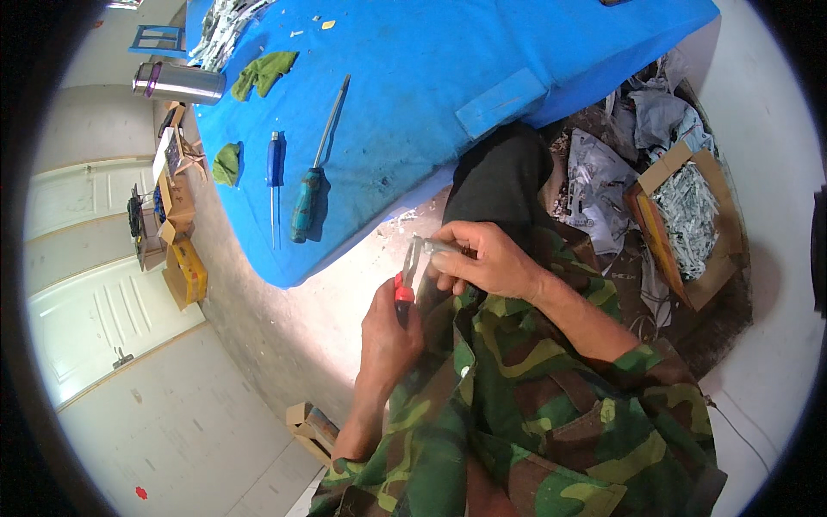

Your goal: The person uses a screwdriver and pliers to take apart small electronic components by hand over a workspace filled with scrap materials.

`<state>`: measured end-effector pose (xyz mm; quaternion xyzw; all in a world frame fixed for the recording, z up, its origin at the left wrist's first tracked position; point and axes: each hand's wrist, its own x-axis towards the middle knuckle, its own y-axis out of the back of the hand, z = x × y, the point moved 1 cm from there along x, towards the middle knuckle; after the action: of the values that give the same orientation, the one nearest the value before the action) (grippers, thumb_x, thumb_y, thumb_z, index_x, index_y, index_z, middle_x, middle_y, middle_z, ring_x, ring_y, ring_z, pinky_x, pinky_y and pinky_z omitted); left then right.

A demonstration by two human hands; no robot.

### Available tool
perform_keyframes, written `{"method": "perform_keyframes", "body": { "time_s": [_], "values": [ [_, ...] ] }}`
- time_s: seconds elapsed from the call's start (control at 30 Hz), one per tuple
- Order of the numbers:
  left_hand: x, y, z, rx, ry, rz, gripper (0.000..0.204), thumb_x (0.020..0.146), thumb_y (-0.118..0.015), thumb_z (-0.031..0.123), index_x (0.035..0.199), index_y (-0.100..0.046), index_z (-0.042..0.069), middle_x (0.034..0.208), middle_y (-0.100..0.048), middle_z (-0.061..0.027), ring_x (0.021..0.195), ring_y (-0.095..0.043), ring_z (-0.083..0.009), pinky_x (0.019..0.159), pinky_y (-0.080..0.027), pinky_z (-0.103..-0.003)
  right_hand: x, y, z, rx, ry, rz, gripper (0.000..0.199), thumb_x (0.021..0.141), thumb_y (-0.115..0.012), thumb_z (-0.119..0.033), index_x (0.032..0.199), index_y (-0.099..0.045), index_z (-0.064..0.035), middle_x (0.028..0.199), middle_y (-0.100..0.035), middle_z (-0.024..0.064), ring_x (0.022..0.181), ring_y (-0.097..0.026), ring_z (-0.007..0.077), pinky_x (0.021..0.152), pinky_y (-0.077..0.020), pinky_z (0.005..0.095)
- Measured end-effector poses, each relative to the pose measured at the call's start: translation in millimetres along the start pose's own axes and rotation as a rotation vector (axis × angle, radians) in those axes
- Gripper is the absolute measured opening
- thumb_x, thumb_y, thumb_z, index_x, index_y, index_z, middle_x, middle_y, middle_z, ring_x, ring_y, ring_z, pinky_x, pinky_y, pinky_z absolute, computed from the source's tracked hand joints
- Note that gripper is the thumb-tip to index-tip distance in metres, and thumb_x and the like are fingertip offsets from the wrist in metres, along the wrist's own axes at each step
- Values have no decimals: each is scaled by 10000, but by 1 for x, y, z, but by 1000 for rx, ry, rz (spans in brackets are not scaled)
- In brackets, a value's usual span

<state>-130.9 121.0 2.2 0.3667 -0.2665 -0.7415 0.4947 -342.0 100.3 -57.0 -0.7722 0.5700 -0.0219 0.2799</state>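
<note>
My left hand (388, 336) is closed around the red and black handles of a pair of pliers (404, 291), whose metal jaws point up and away from me. From the right, my right hand (495, 258) pinches a small greyish piece (441, 246) between thumb and fingers, its end at the tips of the jaws. Fingers partly cover that piece, so its exact kind is hidden. Both hands are over my lap, just off the table's near edge. A screwdriver with a teal handle (305, 207) and a slimmer blue-handled screwdriver (274, 164) lie on the blue-covered table (388, 112).
Green cloths (265, 74), a steel flask (183, 84) and a heap of thin whitish strips (226, 30) occupy the table's left side. To my right stands an open carton (642, 215) of similar strips, beside plastic bags (594, 181). More boxes (185, 271) line the left wall.
</note>
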Motion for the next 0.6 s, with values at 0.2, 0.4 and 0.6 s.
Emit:
{"method": "perform_keyframes", "body": {
  "time_s": [0.2,0.4,0.6],
  "values": [
    [-5,9,6,61,-114,6,397,960,-596,-29,1354,-550,-11,1020,-674,-265,897,-694,-418,804,-559,-470,5,17,-13,178,-170,-388,358,1123,-533,-338,1171,-652,-4,888,-683,17,690,-636,81,595,-513,230],
    [-4,10,-3,54,-117,-20,386,965,-599,-22,1349,-553,-6,984,-675,-253,858,-695,-379,789,-562,-444,6,11,-4,-365,106,-193,291,1083,-590,-291,1042,-608,-4,741,-639,85,650,-666,218,581,-491,398],
    [-7,4,-12,-156,59,-156,259,1016,-573,29,1274,-577,3,886,-661,-122,772,-631,-165,734,-527,-331,4,4,3,-874,543,50,182,989,-678,-169,955,-569,-27,800,-664,205,783,-688,439,648,-516,511]
  ]
}}
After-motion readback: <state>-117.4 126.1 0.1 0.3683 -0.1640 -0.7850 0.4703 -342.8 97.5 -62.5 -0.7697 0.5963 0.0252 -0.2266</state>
